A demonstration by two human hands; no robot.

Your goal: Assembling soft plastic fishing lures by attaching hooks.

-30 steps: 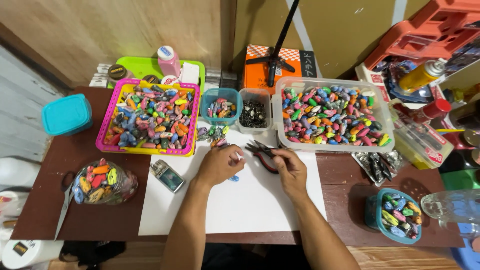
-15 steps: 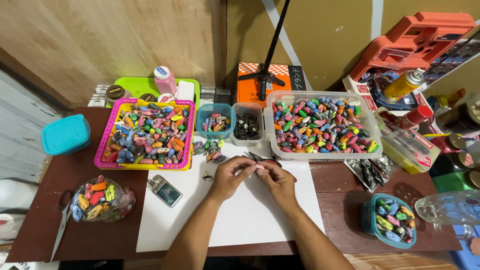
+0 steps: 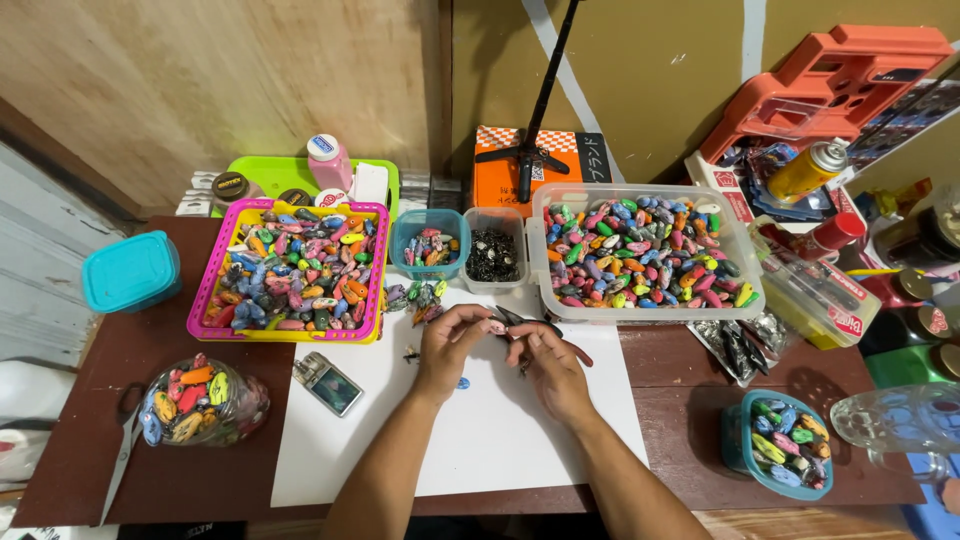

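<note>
My left hand pinches a small pink piece at its fingertips, over the white sheet. My right hand grips dark pliers with red handles; the jaws meet the small piece. Both hands sit close together just in front of the clear bin of coloured pieces. A tiny blue piece and a small dark bit lie on the sheet beside my left hand. A few loose coloured pieces rest near the sheet's far edge.
A pink tray of coloured pieces, a small blue tub and a clear tub of dark metal bits stand at the back. A bag of pieces, scissors, a teal lidded box, a small device and a teal bowl surround the sheet.
My hands have come together from apart. The right hand picked the pliers up off the sheet and brought them to the piece in my left fingers. The camera view has shifted slightly.
</note>
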